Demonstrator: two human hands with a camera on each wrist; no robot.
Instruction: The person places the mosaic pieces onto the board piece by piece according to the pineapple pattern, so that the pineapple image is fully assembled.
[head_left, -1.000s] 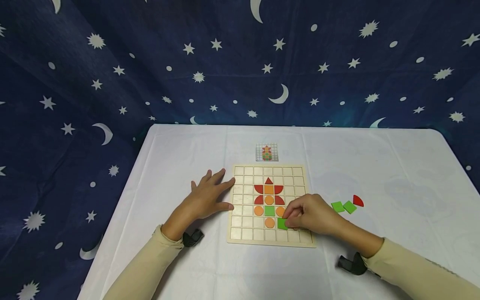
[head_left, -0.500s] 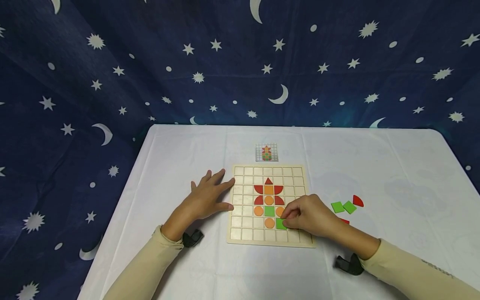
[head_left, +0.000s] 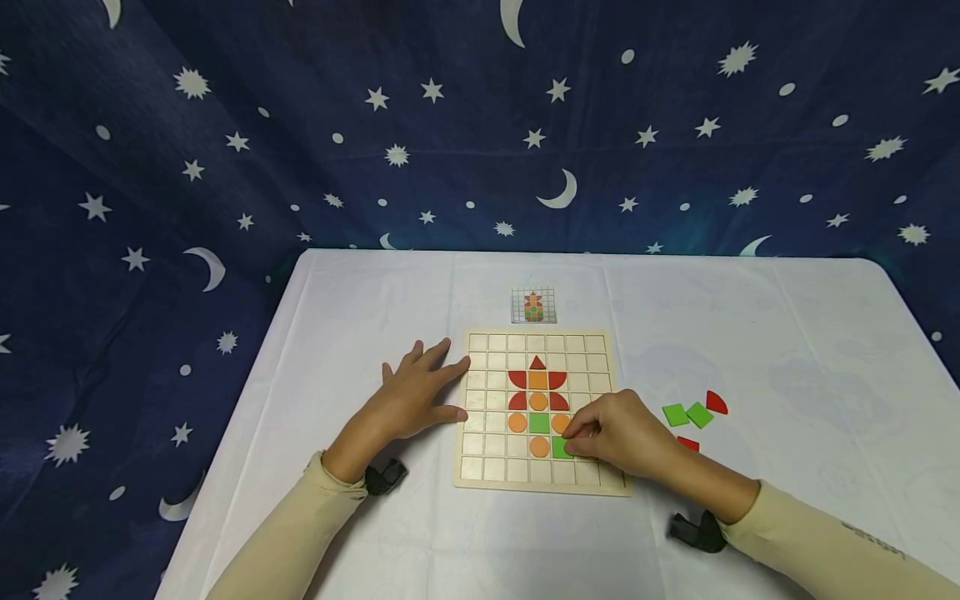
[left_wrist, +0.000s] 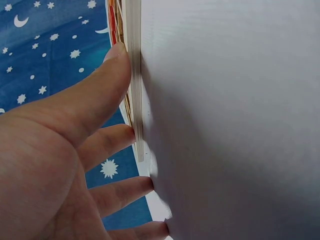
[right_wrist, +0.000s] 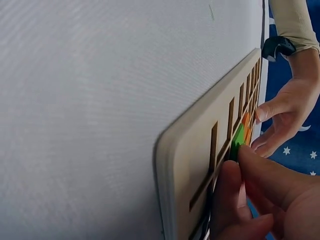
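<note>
A wooden grid board (head_left: 483, 470) lies on the table, with red, orange and green tiles set in its cells. My right hand (head_left: 626, 429) pinches a green square tile (head_left: 561, 448) at a cell of the lower rows, right of an orange round tile (head_left: 539, 447). In the right wrist view, thumb and fingertip meet at the edge of that green square tile (right_wrist: 237, 143). The cells under my right palm are hidden. My left hand (head_left: 412, 396) lies spread at the board's left edge, its thumb and index fingertip touching the rim (left_wrist: 134, 75).
Behind the board lies a small pattern card (head_left: 533, 306) with a matching coloured figure. Two loose green squares (head_left: 687, 414) and a red quarter-round tile (head_left: 716, 402) lie to the right. Another red piece (head_left: 687, 443) shows partly beside my right forearm. A star-patterned cloth (head_left: 480, 125) hangs behind the table.
My right hand has shifted slightly left with the green square tile, which now lines up with its cell. A red piece near the right forearm has come into view. My left hand stays put.
</note>
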